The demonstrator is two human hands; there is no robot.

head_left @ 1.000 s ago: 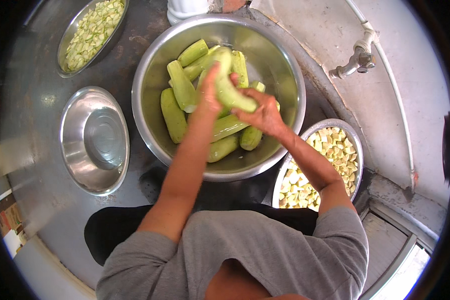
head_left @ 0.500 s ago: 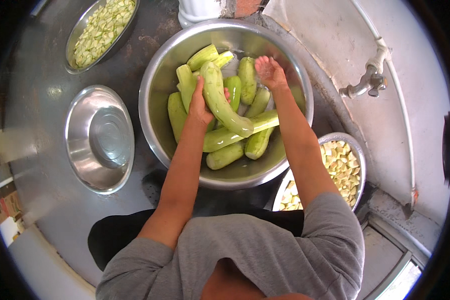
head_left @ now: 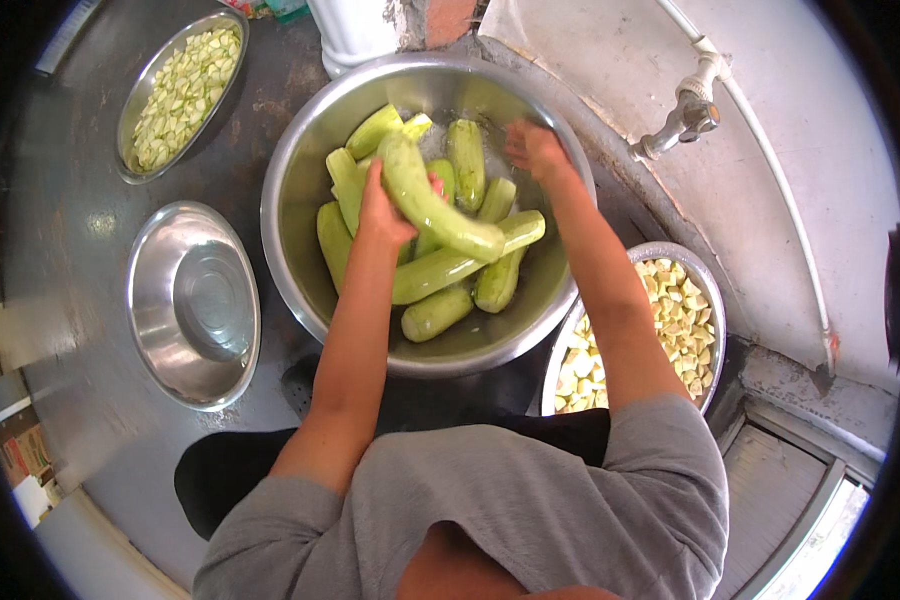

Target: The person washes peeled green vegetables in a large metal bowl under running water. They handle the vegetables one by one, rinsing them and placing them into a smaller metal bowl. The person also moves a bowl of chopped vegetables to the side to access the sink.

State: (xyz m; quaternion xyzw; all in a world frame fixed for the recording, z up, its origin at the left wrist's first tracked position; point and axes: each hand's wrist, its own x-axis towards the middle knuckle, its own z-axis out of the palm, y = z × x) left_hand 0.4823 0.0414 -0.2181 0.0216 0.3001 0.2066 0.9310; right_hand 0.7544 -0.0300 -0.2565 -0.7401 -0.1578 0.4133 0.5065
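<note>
Head view: left hand (head_left: 382, 212) gripping curved pale-green squash (head_left: 432, 208) above other squashes (head_left: 438, 315) in large steel basin (head_left: 470, 364), right hand (head_left: 535, 150) blurred, loosely open, near basin's right wall, smaller steel bowl (head_left: 155, 320) on worktop (head_left: 85, 300) at left.

A large basin (head_left: 296, 235) of smooth silvery metal has a soft brushed sheen; the curved pale-green squash (head_left: 422, 205) above it looks smooth, wet and glossy; at left, a shallow metal bowl (head_left: 185, 350) shines almost like a mirror; the bowl of diced pieces (head_left: 718, 312) is also smooth metal, while the pieces (head_left: 683, 325) look matt; the dark grey counter (head_left: 85, 320) is scuffed, with a dull gleam; the tap (head_left: 682, 122) is worn metal, the thin white pipe (head_left: 770, 150) plastic-looking; the brick (head_left: 450, 20) is rough; the grey T-shirt (head_left: 530, 490) is soft, matt cloth.
</note>
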